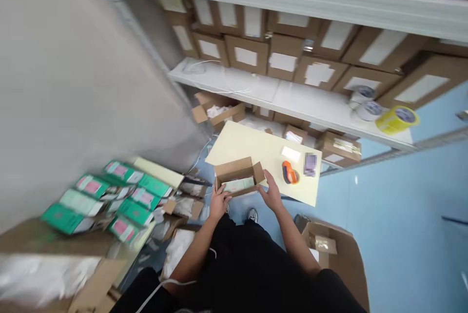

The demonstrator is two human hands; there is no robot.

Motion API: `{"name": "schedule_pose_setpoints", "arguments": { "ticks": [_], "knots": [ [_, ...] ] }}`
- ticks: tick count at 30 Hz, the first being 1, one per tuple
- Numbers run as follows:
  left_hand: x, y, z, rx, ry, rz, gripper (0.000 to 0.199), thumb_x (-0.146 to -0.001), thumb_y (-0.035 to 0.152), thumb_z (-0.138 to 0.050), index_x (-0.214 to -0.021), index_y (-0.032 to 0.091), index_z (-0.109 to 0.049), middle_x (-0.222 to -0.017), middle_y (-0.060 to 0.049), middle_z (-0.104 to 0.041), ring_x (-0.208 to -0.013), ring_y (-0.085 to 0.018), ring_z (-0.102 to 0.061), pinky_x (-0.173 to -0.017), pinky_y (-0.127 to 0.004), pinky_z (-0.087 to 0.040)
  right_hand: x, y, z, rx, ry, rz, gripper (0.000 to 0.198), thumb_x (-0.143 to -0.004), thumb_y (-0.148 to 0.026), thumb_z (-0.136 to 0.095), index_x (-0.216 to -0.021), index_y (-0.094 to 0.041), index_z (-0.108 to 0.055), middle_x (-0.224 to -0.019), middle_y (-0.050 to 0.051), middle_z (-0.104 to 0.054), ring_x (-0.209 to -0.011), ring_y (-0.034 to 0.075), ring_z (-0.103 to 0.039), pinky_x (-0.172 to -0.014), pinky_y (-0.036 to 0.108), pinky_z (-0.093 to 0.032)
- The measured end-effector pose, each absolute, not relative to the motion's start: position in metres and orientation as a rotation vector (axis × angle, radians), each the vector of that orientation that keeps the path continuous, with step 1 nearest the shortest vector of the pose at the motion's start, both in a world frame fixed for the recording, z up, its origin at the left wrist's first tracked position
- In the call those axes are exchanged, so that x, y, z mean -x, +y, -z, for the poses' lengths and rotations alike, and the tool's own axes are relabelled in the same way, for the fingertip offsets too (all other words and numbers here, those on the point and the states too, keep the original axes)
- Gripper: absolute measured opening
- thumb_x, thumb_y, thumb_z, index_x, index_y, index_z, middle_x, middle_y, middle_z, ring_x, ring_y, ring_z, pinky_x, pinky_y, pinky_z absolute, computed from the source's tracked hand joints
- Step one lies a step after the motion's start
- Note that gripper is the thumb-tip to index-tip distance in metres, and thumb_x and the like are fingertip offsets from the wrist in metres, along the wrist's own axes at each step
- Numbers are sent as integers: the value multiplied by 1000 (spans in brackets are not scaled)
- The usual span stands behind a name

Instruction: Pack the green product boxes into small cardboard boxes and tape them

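Observation:
An open cardboard box [236,175] rests at the near edge of the cream table [252,145], its flaps standing up and out. Inside lies a pale green and white packet [239,185]. My left hand [218,202] is closed on the box's near left corner, fingers over the wall. At the right end, my right hand [271,192] grips the flap and near corner, thumb toward the front wall. Right of the box on the table are an orange tape dispenser [289,172], a white label [291,153] and a purple pixelated item [310,164].
Shelves [285,93] with labelled cartons rise behind the table. Tape rolls [397,119] stand on the shelf's right end. Several green boxes [135,211] cover a surface at left. A large open carton [340,249] stands on the floor at right; another open box [219,110] sits behind.

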State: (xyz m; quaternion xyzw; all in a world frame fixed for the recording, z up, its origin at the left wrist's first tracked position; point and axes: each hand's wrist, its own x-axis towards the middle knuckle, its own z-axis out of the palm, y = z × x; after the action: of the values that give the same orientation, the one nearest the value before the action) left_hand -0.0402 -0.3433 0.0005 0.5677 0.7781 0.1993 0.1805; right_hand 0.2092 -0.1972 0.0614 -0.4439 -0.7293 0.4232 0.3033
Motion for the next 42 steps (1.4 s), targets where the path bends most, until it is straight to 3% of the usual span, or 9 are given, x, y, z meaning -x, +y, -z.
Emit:
{"name": "schedule_pose_setpoints", "arguments": {
  "ticks": [5, 10, 22, 28, 35, 42],
  "knots": [
    [39, -409, -28, -1348, 2478, -617, 9, -88, 25, -73, -92, 24, -81, -161, -8, -50, -157, -39, -28, -123, -64, -35, -168, -200, -80, 926, -2108, -1167, 71, -98, -46, -59, -161, -24, -38, -162, 14, -47, -149, 33, -45, -117, 57, -47],
    [45, -479, -51, -1136, 2691, -711, 12, -88, 21, -75, -95, 26, -82, -170, -5, -36, -157, -40, -27, -120, -62, -39, -107, -228, -91, 695, -2240, -1221, 70, -98, -47, -58, -161, -25, -37, -161, 14, -48, -146, 33, -49, -116, 59, -47],
    [58, -695, -76, -568, 2977, -908, 12, -89, 24, -72, -95, 24, -83, -173, -2, -29, -150, -41, -35, -119, -60, -40, 28, -409, -118, 92, -2431, -1201, 60, -100, -43, -57, -156, -23, -47, -151, 16, -57, -140, 32, -55, -113, 54, -51],
    [73, -786, -68, -368, 2983, -935, 15, -89, 24, -70, -96, 25, -83, -172, 0, -32, -149, -42, -35, -118, -60, -40, 71, -494, -125, -123, -2539, -1116, 57, -100, -41, -59, -154, -25, -51, -154, 15, -56, -145, 32, -50, -119, 56, -45],
    [105, -849, -46, -296, 2885, -1006, 14, -90, 24, -70, -96, 25, -83, -171, 1, -33, -148, -40, -35, -121, -57, -38, 158, -581, -119, -203, -2765, -1089, 54, -97, -39, -61, -149, -26, -56, -162, 14, -45, -148, 31, -47, -116, 51, -48],
    [126, -869, -43, -256, 2772, -1052, 17, -89, 18, -72, -99, 26, -82, -173, 2, -30, -153, -40, -29, -121, -59, -36, 292, -653, -108, -175, -3170, -649, 61, -88, -20, -69, -148, -20, -58, -168, 16, -35, -143, 31, -53, -118, 42, -45]
  ]
}}
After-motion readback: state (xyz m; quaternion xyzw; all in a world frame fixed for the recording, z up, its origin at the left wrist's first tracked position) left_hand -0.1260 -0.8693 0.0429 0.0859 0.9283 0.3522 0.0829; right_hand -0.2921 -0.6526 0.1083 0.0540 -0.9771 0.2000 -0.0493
